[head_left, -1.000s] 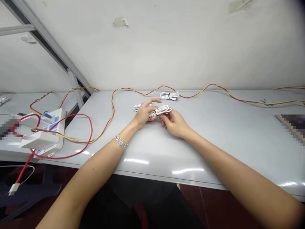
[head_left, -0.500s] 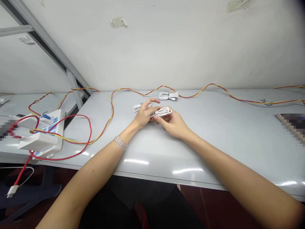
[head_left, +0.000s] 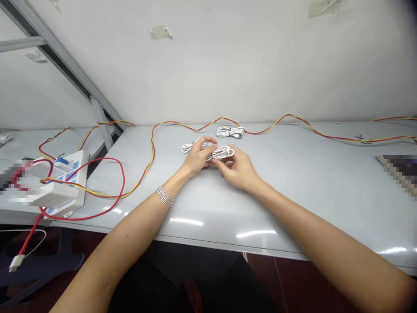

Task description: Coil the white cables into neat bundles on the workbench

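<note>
Between both hands, just above the grey table [head_left: 208, 204], is a coiled white cable [head_left: 223, 153] with a dark tie round it. My left hand [head_left: 198, 157] pinches its left end near the tie, fingers curled. My right hand [head_left: 237, 168] grips its right part between thumb and fingers. A second bundled white cable [head_left: 230, 131] with a black tie lies behind the hands. A third white bundle [head_left: 186, 148] lies just behind my left hand, which partly covers it.
On the left stands a white power strip [head_left: 78, 178] with plugs and a looping red cable [head_left: 123, 174]. A red-and-yellow wire [head_left: 152, 143] runs along the table's back. A blurred flat object [head_left: 399, 171] lies at the right edge. A pale wall [head_left: 247, 61] rises behind.
The held cable's loops have spread slightly and tilted between the fingers. Both hands stay in nearly the same place.
</note>
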A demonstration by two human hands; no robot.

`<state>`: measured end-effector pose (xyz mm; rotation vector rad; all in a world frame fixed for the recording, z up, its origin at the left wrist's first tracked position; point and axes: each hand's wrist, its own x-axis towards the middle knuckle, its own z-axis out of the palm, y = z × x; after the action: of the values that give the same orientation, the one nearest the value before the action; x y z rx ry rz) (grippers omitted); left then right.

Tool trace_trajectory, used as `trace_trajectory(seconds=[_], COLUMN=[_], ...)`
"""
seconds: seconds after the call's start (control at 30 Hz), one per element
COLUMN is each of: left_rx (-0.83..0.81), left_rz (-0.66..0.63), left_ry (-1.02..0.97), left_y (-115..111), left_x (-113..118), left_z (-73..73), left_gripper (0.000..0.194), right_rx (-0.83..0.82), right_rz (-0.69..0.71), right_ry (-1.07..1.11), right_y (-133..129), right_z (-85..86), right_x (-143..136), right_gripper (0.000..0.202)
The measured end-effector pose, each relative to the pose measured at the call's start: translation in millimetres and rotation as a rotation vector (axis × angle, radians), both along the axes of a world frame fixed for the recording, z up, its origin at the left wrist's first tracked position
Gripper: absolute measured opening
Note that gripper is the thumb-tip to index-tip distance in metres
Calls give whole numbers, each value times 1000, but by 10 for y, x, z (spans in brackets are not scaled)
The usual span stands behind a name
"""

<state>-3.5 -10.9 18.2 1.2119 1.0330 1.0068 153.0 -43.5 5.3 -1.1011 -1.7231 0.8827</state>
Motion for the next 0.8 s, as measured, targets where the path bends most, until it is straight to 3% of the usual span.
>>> trace_trajectory(seconds=[0.23,0.37,0.57,0.8], left_rx=[124,174,410,367], left_rz=[-3,25,101,23], left_ry=[50,72,99,135], left_y=[4,6,37,46], left_x=[29,55,34,4], left_z=[-58,-81,-113,-127], left_gripper=[28,33,26,32], right_rx=[158,136,92,58], right_rz=[-41,-49,-100,-72], right_ry=[-134,-134,-136,-121], right_y=[69,98,88,105], right_z=[-53,-75,-49,-62], right_x=[52,63,70,82], right_gripper=[9,8,15,14])
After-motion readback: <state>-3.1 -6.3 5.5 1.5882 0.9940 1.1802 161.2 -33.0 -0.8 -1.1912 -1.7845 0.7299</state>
